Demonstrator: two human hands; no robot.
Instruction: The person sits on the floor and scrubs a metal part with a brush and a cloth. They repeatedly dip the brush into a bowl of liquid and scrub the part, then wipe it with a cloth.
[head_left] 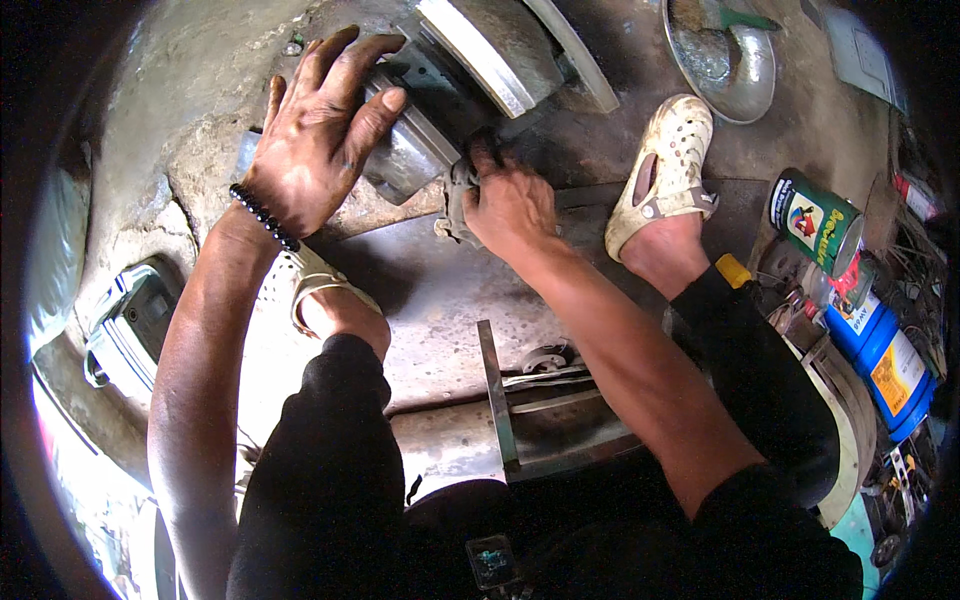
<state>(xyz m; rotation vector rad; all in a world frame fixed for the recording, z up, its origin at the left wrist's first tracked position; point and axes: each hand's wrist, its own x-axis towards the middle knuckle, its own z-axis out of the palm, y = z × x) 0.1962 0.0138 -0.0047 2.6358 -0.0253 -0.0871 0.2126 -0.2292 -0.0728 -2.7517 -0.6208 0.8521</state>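
My left hand point(318, 130), with a black bead bracelet at the wrist, lies with its fingers spread and its thumb out along a shiny angular metal part point(405, 160). It rests against the part without wrapping round it. Just to the right, my right hand point(515, 208) is closed on a crumpled grey rag point(456, 210) and presses near the part's lower right end. The right fingertips are dark and partly hidden in shadow. Beyond both hands stands a larger curved metal piece point(500, 60) with a bright edge.
My feet in pale clogs point(672, 150) flank the work. A metal bowl point(745, 85) with a green-handled brush point(745, 18) sits at the far right. A green can point(815, 225) and a blue jug point(885, 360) stand right. A metal bar point(495, 395) lies nearer me.
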